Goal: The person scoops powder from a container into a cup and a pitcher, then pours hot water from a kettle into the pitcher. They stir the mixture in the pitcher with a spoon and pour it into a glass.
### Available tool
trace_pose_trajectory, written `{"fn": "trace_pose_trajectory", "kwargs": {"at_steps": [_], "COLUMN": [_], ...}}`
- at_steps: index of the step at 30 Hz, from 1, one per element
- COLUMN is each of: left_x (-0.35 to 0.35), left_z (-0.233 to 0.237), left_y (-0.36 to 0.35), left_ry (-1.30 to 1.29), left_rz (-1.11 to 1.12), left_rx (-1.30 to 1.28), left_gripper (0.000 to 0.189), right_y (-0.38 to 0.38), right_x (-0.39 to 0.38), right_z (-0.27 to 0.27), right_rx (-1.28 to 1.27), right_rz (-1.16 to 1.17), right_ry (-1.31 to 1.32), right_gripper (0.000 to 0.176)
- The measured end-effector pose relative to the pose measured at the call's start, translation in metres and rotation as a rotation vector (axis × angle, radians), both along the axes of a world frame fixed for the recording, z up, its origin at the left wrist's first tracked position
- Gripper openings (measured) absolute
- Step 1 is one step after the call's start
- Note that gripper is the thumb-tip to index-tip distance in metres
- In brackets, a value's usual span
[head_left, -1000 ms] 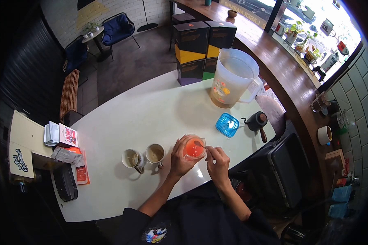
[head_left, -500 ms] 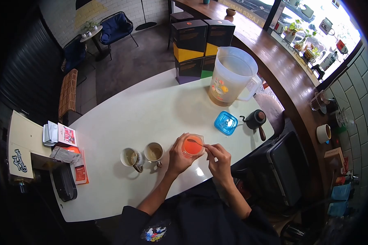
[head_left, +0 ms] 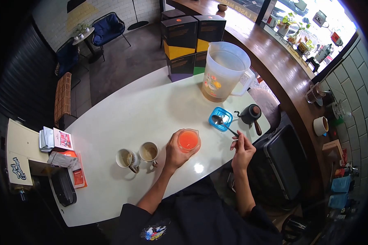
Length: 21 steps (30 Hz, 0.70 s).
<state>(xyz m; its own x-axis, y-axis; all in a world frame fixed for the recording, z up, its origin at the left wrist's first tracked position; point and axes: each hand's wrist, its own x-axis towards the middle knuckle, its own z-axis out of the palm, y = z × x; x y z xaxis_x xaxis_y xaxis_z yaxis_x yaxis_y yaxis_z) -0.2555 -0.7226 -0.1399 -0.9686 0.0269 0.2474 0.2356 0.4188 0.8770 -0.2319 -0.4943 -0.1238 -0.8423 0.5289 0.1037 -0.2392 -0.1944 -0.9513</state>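
My left hand (head_left: 176,154) is wrapped round a clear glass jug (head_left: 189,140) of orange-red liquid on the white table. Off to the right, my right hand (head_left: 243,152) pinches the handle end of a spoon (head_left: 219,120). The spoon's bowl lies over a blue square lid (head_left: 221,114). Close by the lid stands a small dark kettle (head_left: 250,114) with a thin spout and wooden handle. Left of the jug are two mugs: one nearer (head_left: 149,151) and one farther left (head_left: 125,157), each with some contents inside.
A large plastic pitcher (head_left: 226,73) with liquid at its bottom stands toward the back. Behind it are stacked black boxes (head_left: 180,47). Sachets and cards (head_left: 63,139) fill the left end of the table (head_left: 110,110). A dark case (head_left: 280,167) is beside its right edge.
My right hand has lifted the spoon out of the jug and moved it right, over the blue lid. My left hand still holds the jug. The camera view has shifted slightly.
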Motion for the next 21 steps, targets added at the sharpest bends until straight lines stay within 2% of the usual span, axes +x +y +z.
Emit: {"fn": "trace_pose_trajectory", "kwargs": {"at_steps": [6,11,15,17,18,21], "left_x": [-0.002,-0.003,-0.003,-0.003,-0.003,-0.003], "left_z": [0.008,0.004,0.005,0.003,0.002,0.001], "left_y": [0.000,0.003,0.004,0.004,0.004,0.004], "left_ry": [-0.057,-0.050,-0.041,-0.052,-0.051,-0.065], "left_rz": [-0.013,-0.021,-0.019,-0.020,-0.020,-0.026], "left_rx": [-0.063,-0.061,-0.065,-0.055,-0.054,-0.044], "left_gripper": [0.073,0.074,0.073,0.074,0.074,0.075], "right_y": [0.021,0.022,0.021,0.022,0.021,0.015], "right_x": [-0.022,-0.030,-0.029,-0.026,-0.027,-0.026], "right_z": [-0.054,-0.074,-0.064,-0.049,-0.048,-0.041], "right_rx": [-0.025,-0.064,0.011,0.630,0.631,1.252], "right_rz": [-0.054,-0.062,-0.038,0.059,0.058,0.033], "right_ry": [-0.165,-0.266,-0.361,-0.439,-0.439,-0.353], "right_gripper": [0.027,0.025,0.026,0.031,0.031,0.029]}}
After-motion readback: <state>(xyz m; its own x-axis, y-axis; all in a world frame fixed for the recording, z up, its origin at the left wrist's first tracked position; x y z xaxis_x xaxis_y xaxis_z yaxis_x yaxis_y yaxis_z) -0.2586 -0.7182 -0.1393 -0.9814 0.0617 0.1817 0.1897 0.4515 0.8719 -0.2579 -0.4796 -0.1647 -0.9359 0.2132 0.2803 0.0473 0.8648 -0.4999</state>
